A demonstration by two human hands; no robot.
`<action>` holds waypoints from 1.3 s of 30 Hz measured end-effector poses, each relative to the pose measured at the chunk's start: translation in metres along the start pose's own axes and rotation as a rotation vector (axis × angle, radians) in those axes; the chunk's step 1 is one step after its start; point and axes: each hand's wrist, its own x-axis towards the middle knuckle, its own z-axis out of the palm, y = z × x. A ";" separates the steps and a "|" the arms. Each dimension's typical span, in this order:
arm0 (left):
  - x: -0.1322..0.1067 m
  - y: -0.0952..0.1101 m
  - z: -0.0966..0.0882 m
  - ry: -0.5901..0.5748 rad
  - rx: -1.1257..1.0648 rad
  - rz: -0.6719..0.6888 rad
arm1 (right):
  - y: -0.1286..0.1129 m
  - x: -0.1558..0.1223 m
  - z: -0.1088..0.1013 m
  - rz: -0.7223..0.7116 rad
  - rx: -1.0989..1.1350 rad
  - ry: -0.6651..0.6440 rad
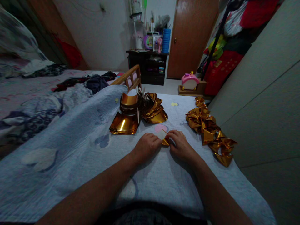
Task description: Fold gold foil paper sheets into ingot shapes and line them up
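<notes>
A small piece of gold paper (165, 141), partly folded with its white back showing, lies on the light blue quilt (77, 156) between my hands. My left hand (148, 145) is closed with fingers curled, pinching the paper's left edge. My right hand (180, 143) is closed too, fingertips pressing on its right side. Just beyond my hands sits a stack of curled gold paper sheets (138, 114). To the right a row of folded gold paper pieces (209, 129) runs along the quilt's edge.
A grey wardrobe wall (262, 93) rises close on the right. Rumpled bedding and clothes (47, 90) cover the bed at left. A wooden bed rail (128, 78), a dark shelf unit (150, 67), a brown door (191, 37) and a pink toy (189, 81) stand beyond.
</notes>
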 end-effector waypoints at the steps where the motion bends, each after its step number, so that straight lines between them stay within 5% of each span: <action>1: -0.001 -0.001 0.000 0.029 0.007 -0.006 | 0.000 0.000 0.001 -0.025 0.011 0.004; 18: -0.002 -0.001 -0.007 0.193 -0.093 -0.013 | -0.007 0.005 0.005 -0.197 0.041 0.204; 29: -0.004 -0.005 -0.006 0.322 -0.210 -0.042 | -0.006 0.005 0.008 -0.176 0.060 0.259; 39: -0.004 -0.005 -0.005 0.140 -0.128 0.029 | -0.002 0.001 0.009 -0.082 -0.079 0.133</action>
